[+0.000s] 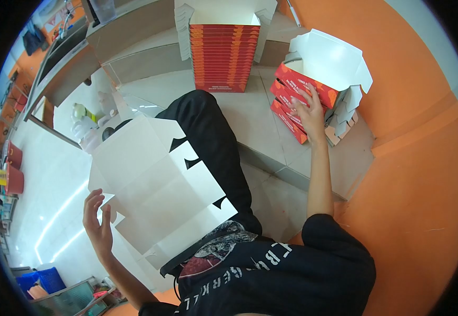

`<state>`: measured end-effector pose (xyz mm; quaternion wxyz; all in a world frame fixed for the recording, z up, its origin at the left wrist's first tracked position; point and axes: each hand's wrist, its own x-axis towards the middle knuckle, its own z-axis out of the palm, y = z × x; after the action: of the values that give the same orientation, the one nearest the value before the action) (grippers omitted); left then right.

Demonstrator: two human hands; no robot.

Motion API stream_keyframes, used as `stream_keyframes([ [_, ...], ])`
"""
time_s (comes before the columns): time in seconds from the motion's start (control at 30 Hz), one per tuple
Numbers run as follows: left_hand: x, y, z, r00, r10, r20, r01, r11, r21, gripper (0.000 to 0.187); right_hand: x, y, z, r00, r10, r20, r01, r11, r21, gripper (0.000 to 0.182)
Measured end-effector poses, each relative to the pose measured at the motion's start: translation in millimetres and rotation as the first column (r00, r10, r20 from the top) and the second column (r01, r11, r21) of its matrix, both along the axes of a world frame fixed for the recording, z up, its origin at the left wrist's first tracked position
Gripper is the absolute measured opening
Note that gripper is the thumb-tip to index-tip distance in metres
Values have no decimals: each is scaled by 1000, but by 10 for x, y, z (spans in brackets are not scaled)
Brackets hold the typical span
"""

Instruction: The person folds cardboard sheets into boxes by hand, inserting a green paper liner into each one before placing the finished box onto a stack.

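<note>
An unfolded white cardboard sheet (160,184) with cut flaps and slots lies across my lap. At its left edge is my left hand (98,218), fingers apart and curved beside a small side flap. On the right, my right hand (309,109) rests spread against the red front of the top box (305,81) in a short, uneven stack of folded boxes. That top box has its white lid raised. A tall, neat stack of red boxes (223,58) stands farther back, its uppermost box open with white side flaps standing out.
The stacks stand on a tiled step (271,126) beside an orange wall (413,137). Bottles (85,126) are on the floor at the left, with red buckets (14,174) farther off. A blue basket (51,280) is at the lower left.
</note>
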<state>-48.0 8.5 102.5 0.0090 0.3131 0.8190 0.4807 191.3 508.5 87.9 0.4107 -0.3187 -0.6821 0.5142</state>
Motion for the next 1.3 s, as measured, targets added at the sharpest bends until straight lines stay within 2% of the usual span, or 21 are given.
stream_keyframes([
  [0.03,-15,-36,-51,1000,22,-17,-22,1000,5,22,-21,-56,28,999,-37,-20,37,999,5,66],
  [0.1,-14,-141,-173,996,79,-44,-79,997,8,26,-35,-145,-42,1000,-2,-20,2,1000,-16,58],
  [0.2,244,-219,-360,850,518,-93,-507,853,125,33,-123,-656,-298,980,182,78,-172,978,-116,46],
  [0.23,363,-282,-374,786,598,-161,-595,801,68,41,-155,-905,-397,958,262,115,-242,957,-160,41],
  [0.27,426,-403,-444,759,650,-27,-647,758,79,32,-198,-1162,-511,925,359,127,-337,927,-167,39],
  [0.3,487,-546,-494,788,585,192,-604,794,60,27,-236,-1430,-615,882,449,143,-425,888,-174,36],
  [0.33,547,-676,-511,772,490,405,-557,828,59,23,-292,-1681,-667,863,443,244,-418,896,-149,37],
  [0.4,688,-627,-369,758,330,562,-386,922,-21,19,-397,-1978,-771,845,446,296,-444,893,-77,34],
  [0.43,683,-671,-407,773,243,586,-299,954,-3,20,-427,-2030,-824,844,444,301,-449,892,-56,31],
  [0.5,668,-644,-368,776,262,574,-303,953,-25,20,-484,-2137,-862,871,391,297,-416,909,24,24],
  [0.57,675,-532,-309,764,306,569,-352,936,-30,20,-502,-2219,-790,905,336,260,-369,925,93,27],
  [0.63,614,-593,-473,774,261,577,-318,948,-2,18,-503,-2256,-794,924,290,249,-339,923,183,30],
  [0.73,582,-625,-614,788,215,578,-289,957,38,15,-499,-2277,-773,924,280,261,-333,924,187,22],
  [0.8,607,-574,-595,796,214,567,-290,956,46,15,-494,-2256,-770,935,265,235,-325,907,268,18],
  [0.83,619,-548,-582,797,227,560,-298,954,37,15,-471,-2252,-718,915,261,309,-338,912,232,17],
  [0.87,626,-535,-574,798,237,555,-302,953,28,15,-465,-2256,-746,923,261,283,-320,928,190,15],
  [0.93,617,-540,-606,786,244,568,-320,947,37,15,-478,-2256,-784,947,230,225,-294,902,317,14],
  [1.03,587,-538,-625,791,209,575,-306,949,76,15,-506,-2222,-716,977,134,165,-207,776,596,15],
  [1.13,579,-567,-647,789,170,591,-305,942,137,15,-401,-2205,-784,941,217,260,-278,933,227,16],
  [1.23,572,-539,-696,743,142,654,-359,909,210,16,-398,-2202,-757,974,194,121,-207,972,107,17],
  [1.3,570,-526,-708,707,109,698,-380,892,246,17,-382,-2154,-778,976,187,114,-204,965,164,17],
])
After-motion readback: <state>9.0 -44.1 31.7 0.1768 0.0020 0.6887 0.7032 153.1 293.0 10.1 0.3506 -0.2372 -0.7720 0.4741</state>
